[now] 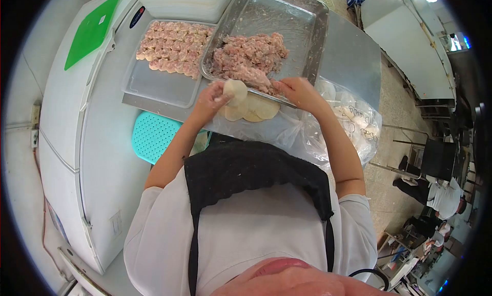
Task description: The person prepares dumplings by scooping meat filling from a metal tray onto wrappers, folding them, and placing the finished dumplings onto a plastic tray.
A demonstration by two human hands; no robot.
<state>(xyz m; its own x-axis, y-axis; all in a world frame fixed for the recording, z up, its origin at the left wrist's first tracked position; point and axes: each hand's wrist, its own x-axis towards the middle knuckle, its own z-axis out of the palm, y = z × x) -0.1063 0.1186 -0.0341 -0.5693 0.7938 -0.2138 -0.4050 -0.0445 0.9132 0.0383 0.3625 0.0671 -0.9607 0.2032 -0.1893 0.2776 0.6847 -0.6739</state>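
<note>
My left hand (211,99) pinches a round, pale dumpling wrapper (236,91) by its edge, above the near side of a metal tray (319,39). More dumpling wrappers (262,111) lie overlapping on the table just below it. A mound of ground meat (251,55) fills the near left part of the tray. At the tray's near rim is my right hand (298,92), its fingers closed beside the meat. What they hold, if anything, is too small to make out. To the left, filled dumplings (177,47) stand in tight rows on a clear plastic tray (154,86).
Clear plastic bags (341,127) with handwriting lie on the metal table (353,55) by my right forearm. A turquoise perforated stool (154,137) stands below the table's left side. A white freezer (102,157) with a green board (92,32) runs along the left. Another person (443,198) is far right.
</note>
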